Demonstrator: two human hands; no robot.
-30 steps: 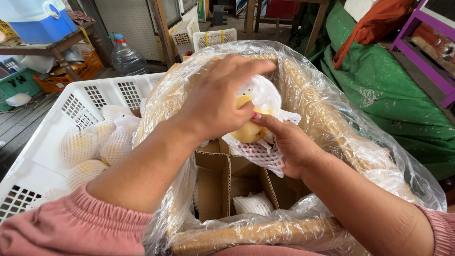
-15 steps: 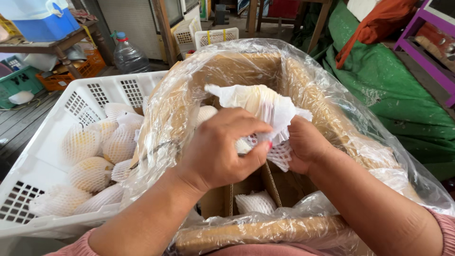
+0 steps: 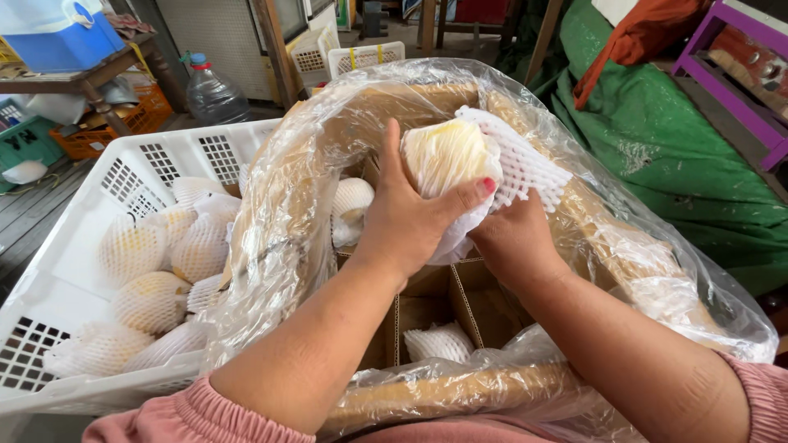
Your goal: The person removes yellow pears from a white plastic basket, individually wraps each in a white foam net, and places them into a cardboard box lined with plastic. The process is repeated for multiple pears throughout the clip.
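Wrapping in progress above a cardboard box [image 3: 484, 308] lined with a clear plastic bag [image 3: 657, 271].

Left hand [image 3: 406, 221]: cupped on the yellow fruit [image 3: 447, 152], thumb pressed across the front at 3 o'clock of the hand, index raised along the fruit's 9 o'clock side, remaining fingers hidden behind it. Right hand [image 3: 513, 238]: below the fruit at 5 o'clock, fingers curled up into the white foam net sleeve [image 3: 521, 164]; exact pinch not visible, cannot tell which fingers hold it.

Fruit location: held in air over the box's far half, just under the bag's rim, half out of the sleeve; sleeve bunched at the fruit's 3 o'clock.

Doing it well, as judged:
- Keep left grip broad, palm support, no fingertip digging; skin likely bruises easily.
- Stretch sleeve mouth wide before drawing over, not dragging mesh against the skin.
- Pull evenly round the fruit so the sleeve ends centred, both ends covered.
- Work low over the box, so a slip lands on the liner.

Nearby: one sleeved fruit [image 3: 439, 340] in a box divider cell at 6 o'clock, another [image 3: 353, 197] at 9 o'clock of the hands. White plastic crate [image 3: 49, 295] at far 9 o'clock, holding more sleeved fruit [image 3: 152, 299].
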